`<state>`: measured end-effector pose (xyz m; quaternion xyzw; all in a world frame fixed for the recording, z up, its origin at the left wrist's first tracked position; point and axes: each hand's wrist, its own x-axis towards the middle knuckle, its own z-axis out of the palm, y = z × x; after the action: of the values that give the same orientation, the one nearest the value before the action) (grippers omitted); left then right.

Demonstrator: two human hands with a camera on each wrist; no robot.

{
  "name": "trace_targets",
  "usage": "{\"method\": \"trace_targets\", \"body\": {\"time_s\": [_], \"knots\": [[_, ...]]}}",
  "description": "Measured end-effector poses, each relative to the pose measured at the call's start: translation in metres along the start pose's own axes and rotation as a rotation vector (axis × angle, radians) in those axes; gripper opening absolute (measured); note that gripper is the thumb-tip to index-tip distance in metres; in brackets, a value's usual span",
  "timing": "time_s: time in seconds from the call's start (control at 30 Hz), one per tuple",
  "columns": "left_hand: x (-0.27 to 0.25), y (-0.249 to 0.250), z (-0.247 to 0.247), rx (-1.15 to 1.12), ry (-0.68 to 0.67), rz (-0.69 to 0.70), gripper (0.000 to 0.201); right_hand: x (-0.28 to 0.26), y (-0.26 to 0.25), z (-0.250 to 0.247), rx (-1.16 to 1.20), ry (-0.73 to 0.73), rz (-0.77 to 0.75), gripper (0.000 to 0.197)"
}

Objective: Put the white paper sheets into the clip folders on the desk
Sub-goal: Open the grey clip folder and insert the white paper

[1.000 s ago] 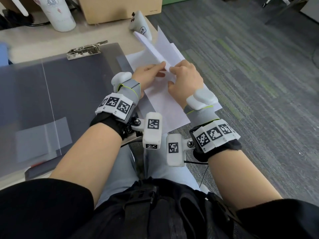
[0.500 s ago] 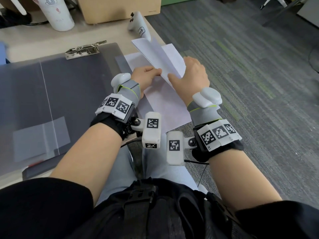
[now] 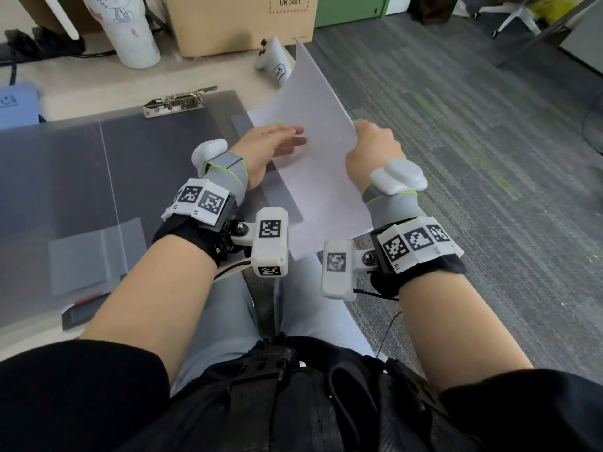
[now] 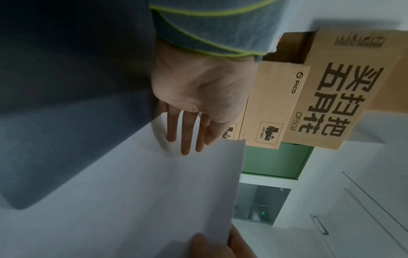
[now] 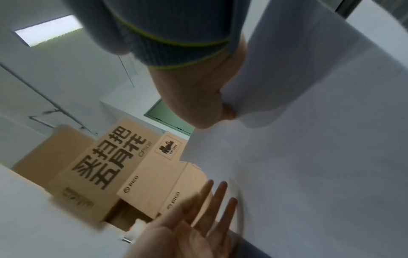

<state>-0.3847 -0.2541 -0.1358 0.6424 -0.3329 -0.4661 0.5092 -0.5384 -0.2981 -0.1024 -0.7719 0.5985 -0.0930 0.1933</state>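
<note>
Head view shows the sheet (image 3: 313,132) now lifted off the stack (image 3: 326,210) and tilted up on edge, where half a second ago it was only peeling up at a low angle and a second ago both hands were working at its corner; separation is done, so the next step is likely carrying it left to the folder (image 3: 114,177). The right hand (image 3: 372,151) pinches the sheet's right edge, its thumb on the underside in the right wrist view, the other fingers hidden behind the paper. The left hand (image 3: 270,145) lies with straight, slightly spread fingers (image 4: 185,136) against the sheet's face, steadying rather than gripping; the left wrist view shows those fingertips flat on the paper beside a curled lower leaf. The remaining sheets rest at the desk's right edge, overhanging toward the person's lap and partly overlapping the folder's right margin. The folder lies open and flat on the desk (image 3: 81,89), a translucent grey cover with its metal clip (image 3: 179,101) shut at the top edge; a pale pocket or insert (image 3: 94,252) shows through the lower left, but no white sheet appears under the clip yet. Farther out stand a white controller (image 3: 272,58), a white tumbler (image 3: 127,31) and a cardboard box (image 3: 238,24).
</note>
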Motion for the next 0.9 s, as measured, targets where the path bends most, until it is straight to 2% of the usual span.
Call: {"method": "trace_targets", "body": {"time_s": [0.1,0.2,0.27,0.37,0.47,0.5,0.57,0.63,0.7,0.77,0.83,0.87,0.9], "knots": [[-0.006,-0.001,-0.012,-0.034,0.098,-0.004,0.038,-0.005,-0.011,-0.017,-0.005,0.112,-0.064,0.035],[-0.013,-0.005,-0.016,-0.162,0.233,0.015,0.044,-0.015,-0.022,-0.035,-0.036,0.231,-0.114,0.037],[-0.015,-0.006,-0.02,-0.253,0.279,0.01,0.039,-0.023,-0.03,-0.044,-0.024,0.3,-0.129,0.04],[-0.02,-0.002,-0.025,-0.34,0.254,0.021,0.026,-0.033,-0.042,-0.052,0.04,0.401,-0.173,0.048],[-0.032,0.012,-0.03,-0.29,0.228,0.053,0.01,-0.041,-0.054,-0.052,0.169,0.454,-0.239,0.057],[-0.035,0.017,-0.034,-0.276,0.255,0.081,0.015,-0.043,-0.056,-0.05,0.218,0.464,-0.261,0.058],[-0.04,0.027,-0.047,-0.309,0.387,0.154,0.018,-0.045,-0.062,-0.046,0.322,0.472,-0.305,0.057],[-0.047,0.034,-0.068,-0.34,0.568,0.26,0.002,-0.045,-0.068,-0.037,0.453,0.473,-0.37,0.054],[-0.057,0.04,-0.089,-0.295,0.665,0.357,0.015,-0.04,-0.076,-0.025,0.59,0.471,-0.439,0.05],[-0.073,0.049,-0.105,-0.255,0.76,0.442,0.008,-0.038,-0.086,-0.012,0.706,0.443,-0.48,0.044],[-0.082,0.053,-0.115,-0.213,0.808,0.539,0.021,-0.036,-0.091,-0.002,0.819,0.363,-0.492,0.027],[-0.085,0.052,-0.118,-0.182,0.798,0.575,0.022,-0.034,-0.092,0.003,0.865,0.312,-0.481,0.012],[-0.087,0.049,-0.119,-0.137,0.798,0.587,0.02,-0.033,-0.091,0.009,0.92,0.252,-0.462,0.006]]}}
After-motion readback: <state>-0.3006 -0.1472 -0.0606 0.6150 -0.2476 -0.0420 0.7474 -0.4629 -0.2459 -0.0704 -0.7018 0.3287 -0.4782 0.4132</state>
